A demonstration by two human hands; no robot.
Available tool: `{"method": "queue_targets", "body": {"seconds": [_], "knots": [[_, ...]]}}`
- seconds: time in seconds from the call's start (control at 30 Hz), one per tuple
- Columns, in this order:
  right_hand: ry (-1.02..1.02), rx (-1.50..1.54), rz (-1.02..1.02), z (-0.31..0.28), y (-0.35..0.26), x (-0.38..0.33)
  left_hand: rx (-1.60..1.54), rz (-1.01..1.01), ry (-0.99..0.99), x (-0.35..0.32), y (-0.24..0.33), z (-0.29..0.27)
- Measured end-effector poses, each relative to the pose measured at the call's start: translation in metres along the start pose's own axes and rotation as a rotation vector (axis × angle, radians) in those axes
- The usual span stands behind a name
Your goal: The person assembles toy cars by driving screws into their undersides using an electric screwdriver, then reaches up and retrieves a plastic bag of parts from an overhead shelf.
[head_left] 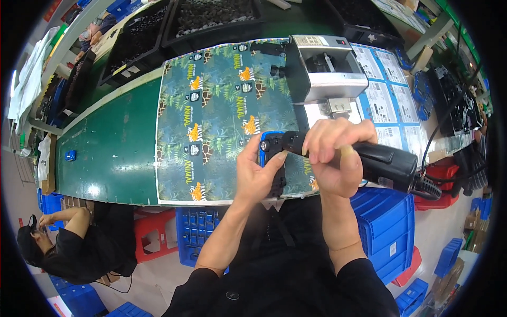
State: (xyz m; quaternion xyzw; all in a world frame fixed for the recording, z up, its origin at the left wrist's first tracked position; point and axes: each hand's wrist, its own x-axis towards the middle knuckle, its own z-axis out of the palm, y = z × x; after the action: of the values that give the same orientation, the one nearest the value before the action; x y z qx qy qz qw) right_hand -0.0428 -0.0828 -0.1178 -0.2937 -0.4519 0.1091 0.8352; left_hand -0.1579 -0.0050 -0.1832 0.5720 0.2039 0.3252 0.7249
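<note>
The left hand [257,177] grips a small blue-and-black plastic device [272,158] by its lower part, fingers curled around it and thumb up against its face, holding it just over the near edge of the long green worktop [113,148]; the right hand [331,153] is clenched around a black electric screwdriver with a thick barrel [369,158], held roughly level, its tip pressed against the upper right of the device and its dark cable [429,187] trailing off to the right; under both hands a large printed sheet with a jungle-leaf and tiger pattern [222,111] lies flat on the worktop, reaching its near edge; a grey metal box-shaped machine [322,66] stands toward the far edge, just beyond the right hand; white and blue printed label sheets [383,100] cover the worktop's right end; black trays of dark small parts [211,18] sit along the far edge; blue plastic crates [388,222] stand on the floor below; another person in black [79,248] sits at lower left.
</note>
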Motion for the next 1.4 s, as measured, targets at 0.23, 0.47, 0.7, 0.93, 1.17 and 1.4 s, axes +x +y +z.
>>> {"method": "queue_targets", "body": {"seconds": [0.23, 0.47, 0.7, 0.93, 1.17, 1.4], "knots": [[0.057, 0.008, -0.017, 0.004, -0.004, -0.010, 0.124, 0.016, 0.026, -0.006, -0.001, -0.001], [0.135, 0.041, -0.072, -0.002, -0.018, -0.019, 0.325, 0.144, 0.044, -0.015, 0.002, 0.008], [0.161, 0.069, -0.208, -0.043, -0.062, 0.000, 0.338, 0.179, 0.074, -0.024, 0.000, 0.018], [0.270, -0.115, -0.171, -0.066, -0.075, 0.040, 0.439, 0.060, -0.080, -0.023, 0.001, 0.025], [0.286, -0.160, -0.149, -0.069, -0.052, 0.043, 0.318, -0.096, -0.164, -0.010, -0.006, 0.011], [0.093, -0.554, -0.124, -0.058, -0.045, 0.053, 0.147, -0.174, -0.159, -0.008, 0.003, 0.014]]}}
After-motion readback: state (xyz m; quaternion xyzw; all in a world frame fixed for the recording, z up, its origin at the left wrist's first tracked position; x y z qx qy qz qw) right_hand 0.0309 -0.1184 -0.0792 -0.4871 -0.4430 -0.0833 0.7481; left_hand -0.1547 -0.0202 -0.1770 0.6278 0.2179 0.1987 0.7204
